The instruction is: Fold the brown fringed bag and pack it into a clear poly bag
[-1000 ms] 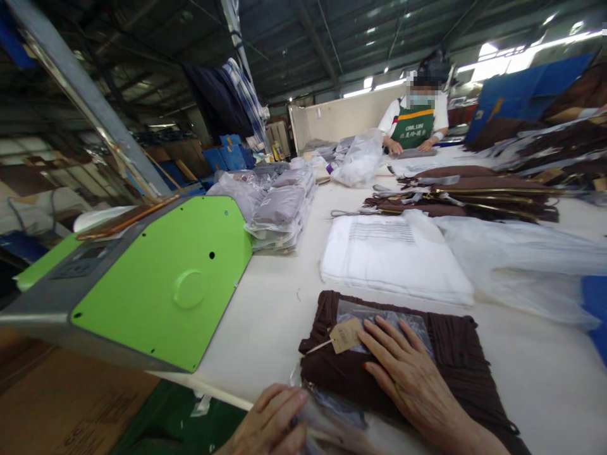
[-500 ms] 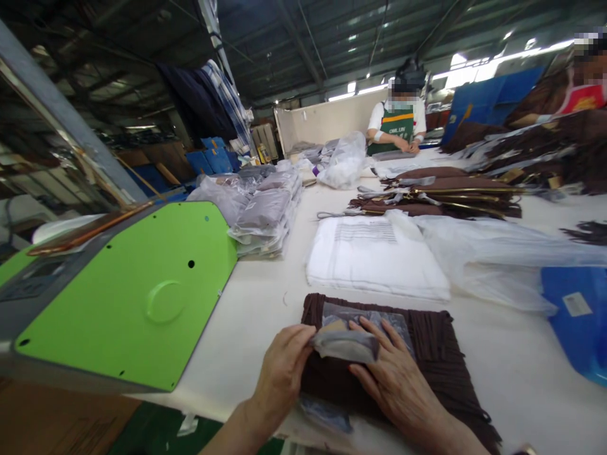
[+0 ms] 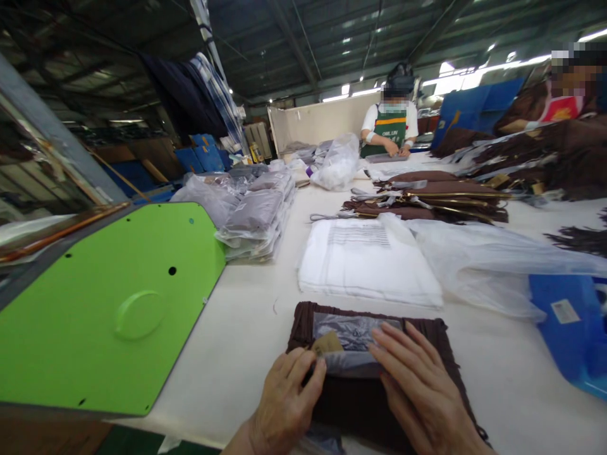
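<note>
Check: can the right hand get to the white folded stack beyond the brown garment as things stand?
Probably yes. The right hand lies flat on the brown garment; the white folded stack sits just beyond, with only bare table between.

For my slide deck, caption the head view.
Both hands press a clear plastic bag onto a folded dark-brown fringed garment.
</note>
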The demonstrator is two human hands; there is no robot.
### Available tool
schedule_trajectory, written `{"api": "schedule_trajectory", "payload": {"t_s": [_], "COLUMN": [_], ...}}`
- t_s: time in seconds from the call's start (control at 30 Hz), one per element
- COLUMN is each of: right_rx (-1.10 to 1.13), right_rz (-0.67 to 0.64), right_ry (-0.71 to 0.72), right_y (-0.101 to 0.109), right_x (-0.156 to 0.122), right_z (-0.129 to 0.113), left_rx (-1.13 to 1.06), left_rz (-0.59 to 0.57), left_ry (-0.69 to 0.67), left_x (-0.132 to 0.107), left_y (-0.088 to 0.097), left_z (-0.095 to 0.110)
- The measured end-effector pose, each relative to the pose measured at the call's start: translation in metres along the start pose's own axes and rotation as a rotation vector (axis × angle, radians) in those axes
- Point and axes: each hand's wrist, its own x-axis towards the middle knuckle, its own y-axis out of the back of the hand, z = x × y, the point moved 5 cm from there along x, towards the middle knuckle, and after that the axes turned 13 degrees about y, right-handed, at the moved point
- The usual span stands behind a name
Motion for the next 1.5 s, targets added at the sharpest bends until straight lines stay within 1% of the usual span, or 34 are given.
{"api": "schedule_trajectory", "payload": {"t_s": [0.03, 0.07, 0.13, 0.2, 0.27, 0.33, 0.4, 0.47, 0.5, 0.57, 0.63, 0.67, 0.73, 0.8, 0.87, 0.93, 1.0, 1.07, 1.17, 1.3, 1.4, 1.5], "right_rx": [-0.039, -0.064, -0.088, -0.103, -0.108, -0.100, -0.089, -0.072, -0.050, -0.001, 0.050, 0.075, 0.131, 0.164, 0.165, 0.171, 0.186, 0.205, 0.209, 0.214, 0.252, 0.259], "right_rz": [-0.067, -0.118, -0.165, -0.170, -0.172, -0.158, -0.090, 0.010, 0.041, 0.062, 0.041, 0.015, -0.081, -0.185, -0.256, -0.323, -0.376, -0.416, -0.456, -0.506, -0.539, -0.539], "right_ry": [0.067, 0.100, 0.094, 0.078, 0.095, 0.116, 0.143, 0.142, 0.106, -0.060, -0.285, -0.392, -0.550, -0.624, -0.656, -0.682, -0.695, -0.703, -0.728, -0.770, -0.752, -0.694], "right_y": [-0.006, -0.012, -0.020, -0.022, -0.021, -0.017, -0.011, -0.002, 0.002, 0.007, 0.004, -0.002, -0.020, -0.043, -0.063, -0.078, -0.085, -0.088, -0.090, -0.094, -0.092, -0.085], "right_x": [0.000, -0.001, -0.003, -0.004, -0.002, 0.001, 0.003, 0.005, 0.006, 0.011, 0.015, 0.018, 0.022, 0.026, 0.027, 0.025, 0.023, 0.023, 0.025, 0.027, 0.030, 0.034], "right_z": [-0.003, -0.005, -0.005, -0.005, -0.004, -0.001, 0.004, 0.012, 0.019, 0.043, 0.077, 0.096, 0.133, 0.166, 0.189, 0.201, 0.206, 0.208, 0.212, 0.222, 0.224, 0.215], "left_rx": [-0.002, -0.008, -0.049, -0.151, -0.293, -0.401, -0.415, -0.386, -0.378, -0.409, -0.458, -0.476, -0.501, -0.509, -0.501, -0.487, -0.483, -0.487, -0.475, -0.445, -0.423, -0.383], "left_rz": [-0.007, -0.011, -0.037, -0.078, -0.115, -0.132, -0.123, -0.092, -0.077, -0.094, -0.168, -0.209, -0.292, -0.383, -0.479, -0.559, -0.619, -0.659, -0.685, -0.740, -0.791, -0.805], "left_ry": [-0.013, -0.028, -0.053, -0.032, 0.073, 0.227, 0.367, 0.450, 0.470, 0.502, 0.526, 0.531, 0.522, 0.509, 0.522, 0.552, 0.578, 0.595, 0.625, 0.646, 0.662, 0.674], "left_x": [-0.001, -0.002, -0.002, -0.002, -0.001, 0.001, 0.006, 0.018, 0.026, 0.047, 0.072, 0.084, 0.108, 0.127, 0.138, 0.141, 0.140, 0.138, 0.138, 0.144, 0.150, 0.156], "left_y": [0.000, 0.000, 0.001, 0.005, 0.009, 0.012, 0.012, 0.007, 0.002, -0.017, -0.047, -0.063, -0.097, -0.130, -0.157, -0.177, -0.189, -0.194, -0.197, -0.200, -0.204, -0.207], "left_z": [0.000, 0.000, -0.003, -0.009, -0.022, -0.039, -0.058, -0.076, -0.084, -0.096, -0.102, -0.102, -0.099, -0.093, -0.090, -0.091, -0.093, -0.095, -0.097, -0.098, -0.099, -0.100]}}
